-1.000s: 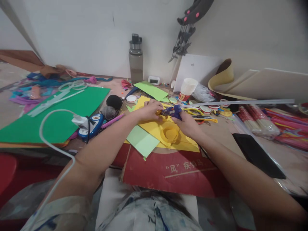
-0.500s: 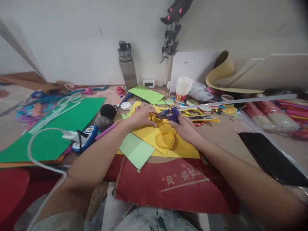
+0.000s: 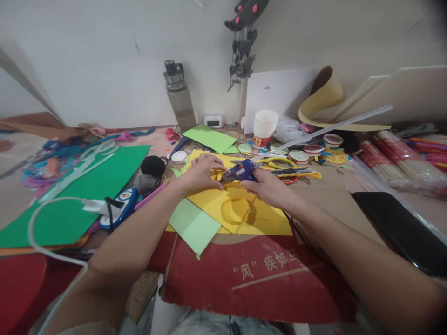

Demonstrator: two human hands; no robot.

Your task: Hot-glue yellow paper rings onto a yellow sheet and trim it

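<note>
My right hand (image 3: 267, 186) is closed around a blue-purple hot glue gun (image 3: 243, 170). Its nozzle points left, and a long clear glue stick (image 3: 324, 133) runs out of its back to the upper right. My left hand (image 3: 204, 173), fingers curled, pinches a small yellow paper piece (image 3: 217, 176) close to the nozzle; the hand partly hides it. Below them, a rolled yellow paper shape (image 3: 235, 211) sits on yellow paper sheets (image 3: 268, 222). A pale green sheet (image 3: 195, 225) lies at their left edge.
Scissors (image 3: 279, 163) and a utility knife (image 3: 296, 171) lie right of the glue gun. Paper cups (image 3: 265, 129) and a bottle (image 3: 179, 100) stand behind. A black phone (image 3: 394, 228) is at right, green sheets (image 3: 87, 195) at left. Red-printed cardboard (image 3: 258, 284) lies in front.
The back end of the glue stick has swung left and upward as the glue gun tilted. My left hand stays by the nozzle with the yellow paper piece. The view has shifted slightly.
</note>
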